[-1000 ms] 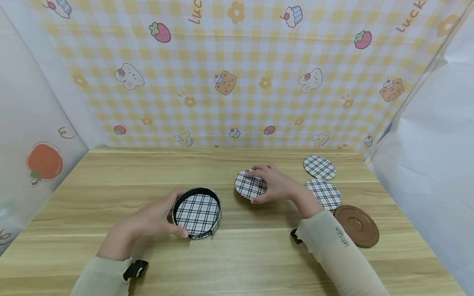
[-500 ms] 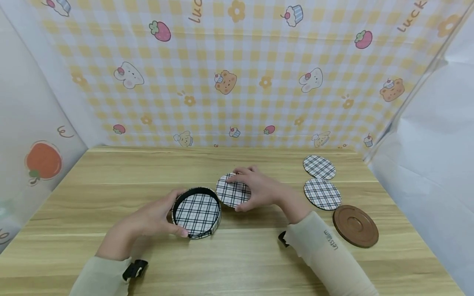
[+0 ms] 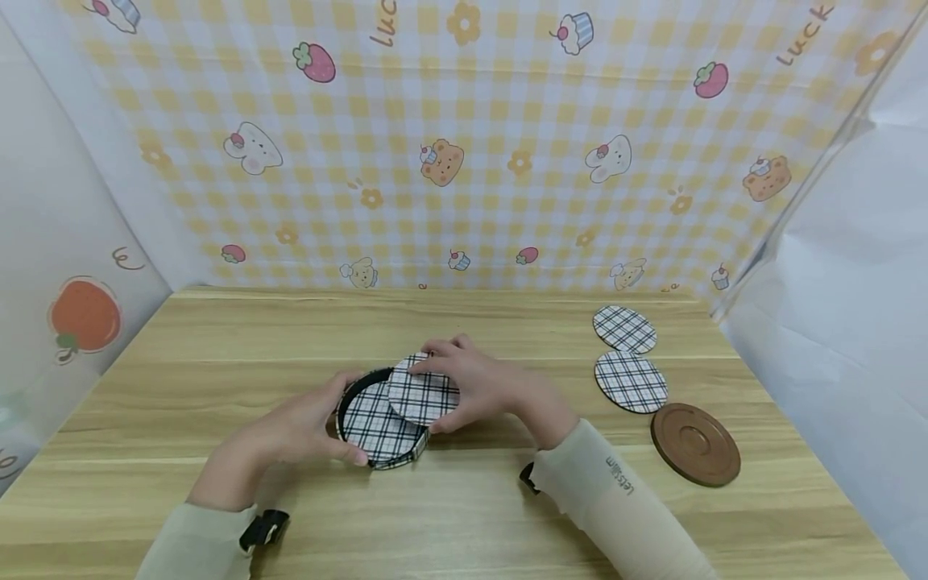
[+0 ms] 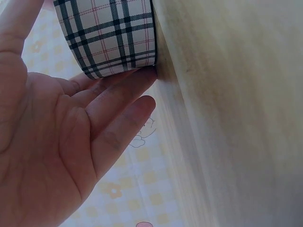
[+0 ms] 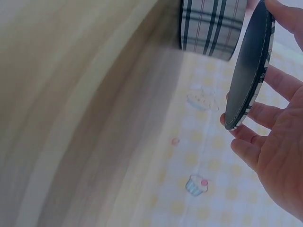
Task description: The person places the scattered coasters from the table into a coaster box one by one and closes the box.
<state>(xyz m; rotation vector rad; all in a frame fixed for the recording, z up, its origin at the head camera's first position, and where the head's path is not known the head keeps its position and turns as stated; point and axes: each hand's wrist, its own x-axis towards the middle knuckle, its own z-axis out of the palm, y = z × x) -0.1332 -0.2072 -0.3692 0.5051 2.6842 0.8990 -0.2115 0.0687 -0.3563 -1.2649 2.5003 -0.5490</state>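
Coaster holder (image 4: 111, 39): round, plaid, black-lined, left of the table's (image 3: 464, 519) middle, well short of the far edge
Inside it: a plaid round face; coaster or holder floor, I cannot tell
Left hand (image 3: 308, 423): grip curled round the holder's left side
Right hand (image 3: 471, 383): grip pinching the held coaster (image 3: 417, 396), dark underside, over the holder's right part; rim contact unclear
Towards the table's far right corner: two plaid coasters (image 3: 631, 382); brown disc (image 3: 696, 445) nearer the right edge
Cut off: table's near edge
Count: one holder, three loose coasters, one disc
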